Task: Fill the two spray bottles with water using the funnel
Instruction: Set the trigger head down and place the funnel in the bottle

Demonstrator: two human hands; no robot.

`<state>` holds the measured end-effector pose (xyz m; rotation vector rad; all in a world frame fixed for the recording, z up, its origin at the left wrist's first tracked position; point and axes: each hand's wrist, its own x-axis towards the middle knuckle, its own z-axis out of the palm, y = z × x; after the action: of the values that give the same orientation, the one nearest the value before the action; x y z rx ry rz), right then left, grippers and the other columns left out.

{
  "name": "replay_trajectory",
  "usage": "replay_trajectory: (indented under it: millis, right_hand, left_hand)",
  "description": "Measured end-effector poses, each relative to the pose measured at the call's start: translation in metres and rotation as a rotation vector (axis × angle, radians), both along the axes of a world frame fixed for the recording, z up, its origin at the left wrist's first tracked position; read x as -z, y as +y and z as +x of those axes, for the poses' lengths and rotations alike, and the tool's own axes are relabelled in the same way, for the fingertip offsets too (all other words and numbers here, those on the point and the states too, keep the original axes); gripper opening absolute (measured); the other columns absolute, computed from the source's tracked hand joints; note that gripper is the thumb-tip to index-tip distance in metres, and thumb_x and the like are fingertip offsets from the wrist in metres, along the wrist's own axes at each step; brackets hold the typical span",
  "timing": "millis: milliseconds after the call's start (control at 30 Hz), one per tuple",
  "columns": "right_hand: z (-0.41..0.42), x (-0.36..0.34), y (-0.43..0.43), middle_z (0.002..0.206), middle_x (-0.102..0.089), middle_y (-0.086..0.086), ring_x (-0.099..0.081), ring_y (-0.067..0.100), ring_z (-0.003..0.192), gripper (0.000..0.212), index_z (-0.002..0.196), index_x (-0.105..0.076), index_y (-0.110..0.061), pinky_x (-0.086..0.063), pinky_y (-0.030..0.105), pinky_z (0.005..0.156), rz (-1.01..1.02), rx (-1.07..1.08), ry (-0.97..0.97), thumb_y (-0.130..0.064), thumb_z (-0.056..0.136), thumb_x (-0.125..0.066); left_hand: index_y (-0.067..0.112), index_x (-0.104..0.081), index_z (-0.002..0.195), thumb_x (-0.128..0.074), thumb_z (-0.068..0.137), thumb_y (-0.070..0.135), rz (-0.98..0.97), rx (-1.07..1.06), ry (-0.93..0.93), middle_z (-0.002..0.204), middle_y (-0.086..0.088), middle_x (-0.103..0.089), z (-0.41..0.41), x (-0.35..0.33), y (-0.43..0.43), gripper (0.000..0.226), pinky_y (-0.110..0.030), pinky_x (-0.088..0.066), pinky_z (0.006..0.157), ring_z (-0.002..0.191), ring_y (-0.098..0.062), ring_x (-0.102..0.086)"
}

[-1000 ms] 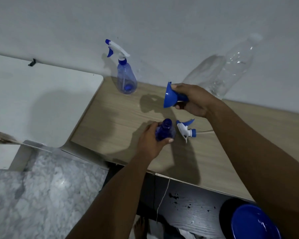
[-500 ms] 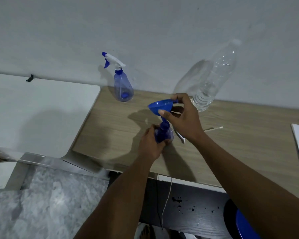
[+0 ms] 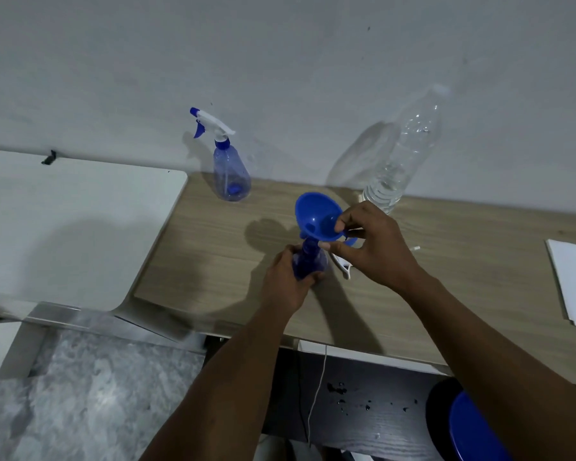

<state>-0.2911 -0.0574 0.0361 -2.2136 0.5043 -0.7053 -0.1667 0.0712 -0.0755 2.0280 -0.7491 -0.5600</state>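
My left hand (image 3: 285, 281) grips an uncapped blue spray bottle (image 3: 308, 264) standing on the wooden table (image 3: 463, 287). A blue funnel (image 3: 315, 217) sits with its stem in the bottle's neck, tilted a little left. My right hand (image 3: 368, 246) pinches the funnel's rim on the right side. The bottle's removed spray head (image 3: 343, 264) lies on the table just right of it, mostly hidden by my right hand. A second spray bottle (image 3: 230, 171) with its head on stands near the wall. A clear water bottle (image 3: 403, 151) stands to the right by the wall.
A white table (image 3: 64, 227) adjoins on the left. White paper (image 3: 572, 277) lies at the table's right edge. A blue round object (image 3: 473, 430) sits below the table at lower right, with a thin white cord (image 3: 316, 394) hanging over the front edge.
My right hand carried the funnel from above the table down onto the open bottle, and its stem now sits in the neck. The left hand has kept holding the bottle.
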Motion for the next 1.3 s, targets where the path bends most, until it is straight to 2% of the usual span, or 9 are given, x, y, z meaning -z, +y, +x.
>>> replay_trajectory:
  millis: [367, 600, 700, 800, 967, 1067, 1167, 1233, 1300]
  right_hand:
    - [-0.004, -0.01, -0.009, 0.096, -0.058, 0.001, -0.064, 0.018, 0.086, 0.032, 0.092, -0.064, -0.017, -0.058, 0.035, 0.081, -0.073, -0.039, 0.147, -0.024, 0.072, -0.088]
    - [0.001, 0.006, -0.01, 0.098, -0.057, 0.003, -0.062, 0.018, 0.086, 0.029, 0.091, -0.065, -0.016, -0.056, 0.043, 0.082, -0.048, -0.071, 0.227, -0.019, 0.072, -0.087]
    - [0.003, 0.012, -0.009, 0.1, -0.058, 0.003, -0.061, 0.019, 0.087, 0.035, 0.097, -0.064, -0.015, -0.055, 0.045, 0.082, -0.045, -0.09, 0.24, -0.02, 0.071, -0.087]
    - [0.001, 0.014, -0.008, 0.113, -0.058, 0.002, -0.061, 0.018, 0.096, 0.054, 0.115, -0.055, -0.022, -0.056, 0.04, 0.083, 0.008, -0.117, 0.251, -0.031, 0.071, -0.085]
    - [-0.016, 0.013, -0.009, 0.117, -0.049, -0.014, -0.054, 0.011, 0.107, 0.082, 0.133, -0.043, -0.026, -0.044, 0.018, 0.074, 0.05, -0.065, 0.241, -0.034, 0.067, -0.091]
    - [-0.03, 0.014, -0.011, 0.119, -0.048, -0.017, -0.056, 0.009, 0.108, 0.088, 0.135, -0.041, -0.03, -0.044, 0.018, 0.073, 0.092, -0.033, 0.217, -0.043, 0.064, -0.091]
    - [-0.044, 0.018, -0.014, 0.123, -0.051, -0.007, -0.058, 0.008, 0.106, 0.091, 0.133, -0.041, -0.036, -0.047, 0.022, 0.076, 0.169, 0.024, 0.242, -0.052, 0.06, -0.091]
    - [-0.054, 0.02, -0.018, 0.12, -0.053, -0.007, -0.06, 0.008, 0.102, 0.087, 0.131, -0.043, -0.036, -0.048, 0.023, 0.074, 0.188, 0.081, 0.248, -0.054, 0.06, -0.09]
    - [-0.064, 0.022, -0.022, 0.113, -0.057, -0.007, -0.063, 0.009, 0.095, 0.075, 0.125, -0.049, -0.033, -0.051, 0.026, 0.072, 0.2, 0.146, 0.243, -0.055, 0.065, -0.087]
  left_hand:
    - [0.027, -0.055, 0.116, -0.085, 0.072, 0.035, -0.002, 0.006, 0.014, 0.112, 0.005, -0.065, -0.001, -0.002, 0.0, 0.054, -0.027, -0.043, 0.079, 0.099, -0.015, -0.06]
    - [0.031, -0.054, 0.121, -0.085, 0.07, 0.042, 0.016, 0.009, 0.006, 0.113, 0.008, -0.068, 0.0, 0.003, -0.001, 0.061, -0.031, -0.052, 0.083, 0.1, -0.013, -0.064]
    - [0.033, -0.053, 0.119, -0.083, 0.072, 0.045, 0.013, 0.023, 0.015, 0.107, 0.011, -0.068, -0.002, -0.001, 0.001, 0.057, -0.024, -0.047, 0.074, 0.096, -0.011, -0.064]
    - [0.033, -0.052, 0.123, -0.081, 0.074, 0.049, 0.003, 0.043, 0.043, 0.108, 0.012, -0.069, -0.003, -0.003, 0.003, 0.058, -0.026, -0.049, 0.078, 0.097, -0.01, -0.065]
    - [0.031, -0.044, 0.134, -0.08, 0.067, 0.059, 0.054, 0.01, 0.073, 0.118, 0.007, -0.068, -0.006, -0.004, 0.006, 0.081, -0.038, -0.054, 0.089, 0.105, -0.016, -0.066]
    - [0.032, -0.029, 0.147, -0.08, 0.055, 0.072, 0.067, -0.018, 0.139, 0.132, 0.004, -0.062, -0.003, 0.006, 0.006, 0.112, -0.046, -0.052, 0.097, 0.117, -0.019, -0.062]
    - [0.027, -0.019, 0.154, -0.084, 0.059, 0.064, 0.118, -0.068, 0.187, 0.151, -0.004, -0.044, -0.014, -0.006, 0.015, 0.121, -0.044, -0.044, 0.107, 0.133, -0.025, -0.049]
    - [0.014, -0.024, 0.153, -0.085, 0.071, 0.047, 0.141, -0.151, 0.162, 0.152, -0.008, -0.036, -0.032, -0.024, 0.027, 0.107, -0.029, -0.039, 0.098, 0.13, -0.025, -0.047]
    - [0.009, -0.041, 0.139, -0.079, 0.082, 0.032, 0.154, -0.234, 0.066, 0.134, -0.006, -0.046, -0.056, -0.029, 0.04, 0.072, -0.015, -0.038, 0.081, 0.103, -0.012, -0.052]
